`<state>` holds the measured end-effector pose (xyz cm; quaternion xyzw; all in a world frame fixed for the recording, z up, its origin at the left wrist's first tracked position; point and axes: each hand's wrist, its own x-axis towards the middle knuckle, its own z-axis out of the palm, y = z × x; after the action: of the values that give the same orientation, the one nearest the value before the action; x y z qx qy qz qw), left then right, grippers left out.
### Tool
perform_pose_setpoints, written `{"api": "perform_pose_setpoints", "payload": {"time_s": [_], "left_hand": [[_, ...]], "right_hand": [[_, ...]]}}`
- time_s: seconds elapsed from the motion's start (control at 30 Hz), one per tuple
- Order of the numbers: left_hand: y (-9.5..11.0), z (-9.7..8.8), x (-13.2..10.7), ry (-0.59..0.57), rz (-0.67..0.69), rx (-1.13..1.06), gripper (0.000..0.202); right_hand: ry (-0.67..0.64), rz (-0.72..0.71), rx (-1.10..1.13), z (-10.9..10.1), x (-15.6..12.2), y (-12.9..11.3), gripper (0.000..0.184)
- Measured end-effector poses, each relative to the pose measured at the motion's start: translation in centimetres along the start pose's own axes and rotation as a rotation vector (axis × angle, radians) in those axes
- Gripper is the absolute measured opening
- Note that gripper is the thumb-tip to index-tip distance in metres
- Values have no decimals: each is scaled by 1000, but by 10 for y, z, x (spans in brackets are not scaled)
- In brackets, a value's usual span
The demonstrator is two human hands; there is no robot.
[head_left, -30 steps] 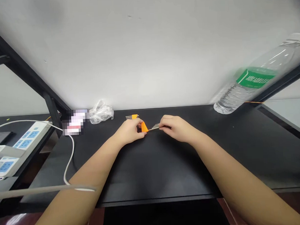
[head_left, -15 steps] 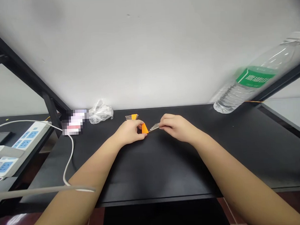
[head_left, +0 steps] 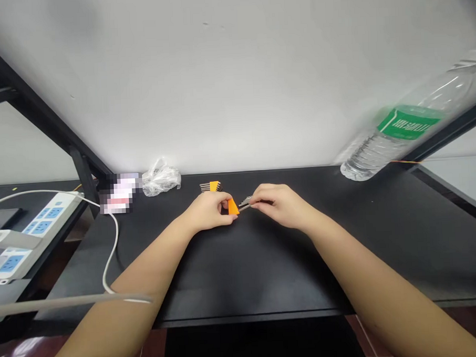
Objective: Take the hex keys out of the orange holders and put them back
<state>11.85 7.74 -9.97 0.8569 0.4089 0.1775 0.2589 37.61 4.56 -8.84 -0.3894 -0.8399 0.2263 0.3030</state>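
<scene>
Between the thumb and fingers of my left hand is a small orange hex key holder, held just above the black tabletop. Several thin metal hex keys stick out of its right side, fanned at slightly different lengths. My right hand pinches one hex key at its outer end, and its fingertips hide that end. Whether this key sits inside the holder or only touches it, I cannot tell. Just behind my left hand lies a second orange holder with several hex keys through it.
A crumpled clear plastic bag lies at the back left. The large water bottle with a green label stands by the wall at the right. A white power strip and a white cable are on the left.
My right hand has come slightly left with the hex key, closer to the holder. My left hand still grips the orange holder, which has barely shifted.
</scene>
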Motion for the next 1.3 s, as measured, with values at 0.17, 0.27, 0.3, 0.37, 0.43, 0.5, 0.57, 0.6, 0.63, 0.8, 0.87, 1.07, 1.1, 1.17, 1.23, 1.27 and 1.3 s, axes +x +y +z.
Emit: {"api": "perform_pose_setpoints", "payload": {"time_s": [0.17, 0.27, 0.3, 0.37, 0.43, 0.5, 0.57, 0.6, 0.63, 0.8, 0.87, 1.07, 1.1, 1.17, 1.23, 1.27, 1.3], "left_hand": [[3, 5, -1, 73, 49, 48, 27], [5, 5, -1, 107, 59, 111, 23], [5, 5, -1, 106, 55, 128, 22], [5, 5, -1, 96, 42, 152, 21], [3, 5, -1, 88, 31, 167, 21], [2, 6, -1, 82, 28, 173, 21], [2, 6, -1, 71, 32, 176, 19], [2, 6, -1, 64, 34, 177, 18], [2, 7, -1, 60, 34, 177, 18], [1, 6, -1, 45, 37, 184, 19], [0, 6, 0, 40, 40, 182, 19], [-4, 6, 2, 58, 38, 150, 19], [-4, 6, 2, 57, 38, 140, 19], [-5, 7, 3, 57, 42, 127, 18], [-5, 7, 3, 59, 50, 122, 18], [-5, 7, 3, 61, 54, 122, 18], [-5, 8, 3, 62, 58, 123, 18]], "right_hand": [[-43, 408, 479, 32, 5, 0, 17], [-46, 509, 707, 43, 7, 6, 26], [-44, 508, 691, 43, 7, 9, 26], [-9, 445, 493, 36, 6, 17, 22], [64, 292, 139, 26, 4, 27, 13], [25, 169, -134, 18, 2, 37, 12], [-47, 127, -281, 14, 2, 43, 16], [-75, 120, -327, 13, 2, 44, 17], [-94, 112, -367, 14, 2, 45, 16], [-160, 132, -485, 18, 2, 33, 12], [-169, 168, -472, 17, 1, 28, 16], [-130, 80, -246, 10, 0, 24, 12], [-108, 66, -216, 9, 0, 24, 11], [-78, 45, -175, 7, 0, 25, 12], [-66, 26, -159, 6, 0, 25, 14], [-62, 17, -158, 6, 0, 24, 15], [-61, 5, -159, 7, 0, 22, 16]]}}
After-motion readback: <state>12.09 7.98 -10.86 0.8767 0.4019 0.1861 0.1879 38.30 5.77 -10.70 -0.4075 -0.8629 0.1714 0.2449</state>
